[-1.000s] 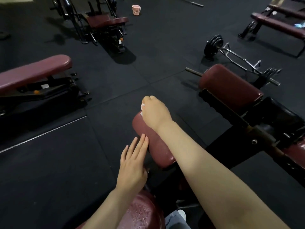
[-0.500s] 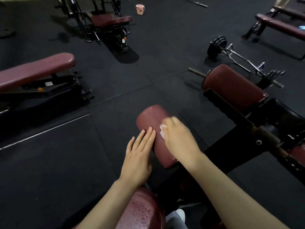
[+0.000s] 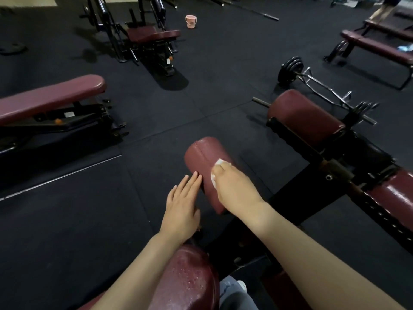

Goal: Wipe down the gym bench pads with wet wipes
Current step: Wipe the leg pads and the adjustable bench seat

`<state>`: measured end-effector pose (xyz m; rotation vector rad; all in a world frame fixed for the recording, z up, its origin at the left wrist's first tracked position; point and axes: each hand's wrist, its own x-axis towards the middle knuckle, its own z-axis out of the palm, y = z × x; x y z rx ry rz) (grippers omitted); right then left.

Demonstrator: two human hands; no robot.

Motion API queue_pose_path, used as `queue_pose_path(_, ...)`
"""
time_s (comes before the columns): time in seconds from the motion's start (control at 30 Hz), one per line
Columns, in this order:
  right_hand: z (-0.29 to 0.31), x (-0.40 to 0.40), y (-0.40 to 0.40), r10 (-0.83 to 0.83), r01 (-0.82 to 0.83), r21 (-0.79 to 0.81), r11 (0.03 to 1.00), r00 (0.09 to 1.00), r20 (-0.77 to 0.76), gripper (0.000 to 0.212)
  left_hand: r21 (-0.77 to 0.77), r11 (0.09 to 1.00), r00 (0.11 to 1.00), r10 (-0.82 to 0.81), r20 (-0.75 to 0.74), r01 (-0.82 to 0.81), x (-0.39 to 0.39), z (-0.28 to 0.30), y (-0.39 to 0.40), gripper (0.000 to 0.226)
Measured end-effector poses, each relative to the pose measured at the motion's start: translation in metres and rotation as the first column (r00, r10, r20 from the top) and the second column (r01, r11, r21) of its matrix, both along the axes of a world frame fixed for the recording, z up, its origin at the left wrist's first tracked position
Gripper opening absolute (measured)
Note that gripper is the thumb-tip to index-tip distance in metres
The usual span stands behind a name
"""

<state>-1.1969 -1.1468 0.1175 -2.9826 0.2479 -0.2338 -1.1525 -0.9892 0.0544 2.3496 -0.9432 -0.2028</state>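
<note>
The person leans over a dark red, cylindrical vinyl roller pad that juts out over the black rubber floor at the end of a black metal bench frame. The right hand lies on top of the pad's near half, fingers curled down and pressed onto a crumpled white wet wipe; bits of the wipe show past the fingertips and under the thumb side. The left hand rests flat against the pad's left flank, fingers straight and held close together, tips touching the vinyl, holding nothing.

Below the forearms sits another dark red rounded pad, its surface speckled with small droplets. To the right, a larger dark red roller pad sits on the same frame, and a glossy dark red seat pad runs off toward the right edge.

Farther out, a long maroon flat bench stands to the left, well apart from the hands. Behind the large roller lies a chrome bar loaded with black weight plates. A small pink bucket stands on the floor far back, near a black machine with a maroon seat.
</note>
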Motion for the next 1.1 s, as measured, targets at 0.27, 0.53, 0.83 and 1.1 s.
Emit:
queue_pose_path(0.27, 0.019, -0.095, 0.000, -0.164, 0.178, 0.225, 0.958, 0.983, -0.078, 0.014, -0.100, 0.995, 0.997, -0.021, -0.074, 0.013, -0.039, 0.012, 0.017, 0.082)
queue_pose_path(0.53, 0.063, -0.145, 0.036, -0.264, 0.094, 0.928, 0.360, 0.965, 0.005, 0.008, -0.475, 0.870, 0.863, -0.134, -0.487, -0.133, -0.095, 0.068, 0.033, 0.033)
queue_pose_path(0.83, 0.039, -0.219, 0.065, -0.283, 0.151, 0.988, 0.023, 0.949, -0.138, 0.011, -0.464, 0.884, 0.928, -0.130, -0.349, -0.050, -0.184, 0.081, 0.066, 0.031)
queue_pose_path(1.1, 0.024, -0.295, 0.095, -0.071, 0.142, 0.982, -0.127, 0.986, -0.152, 0.024, -0.462, 0.837, 0.884, 0.051, -0.466, -0.292, -0.262, 0.076, 0.103, 0.009)
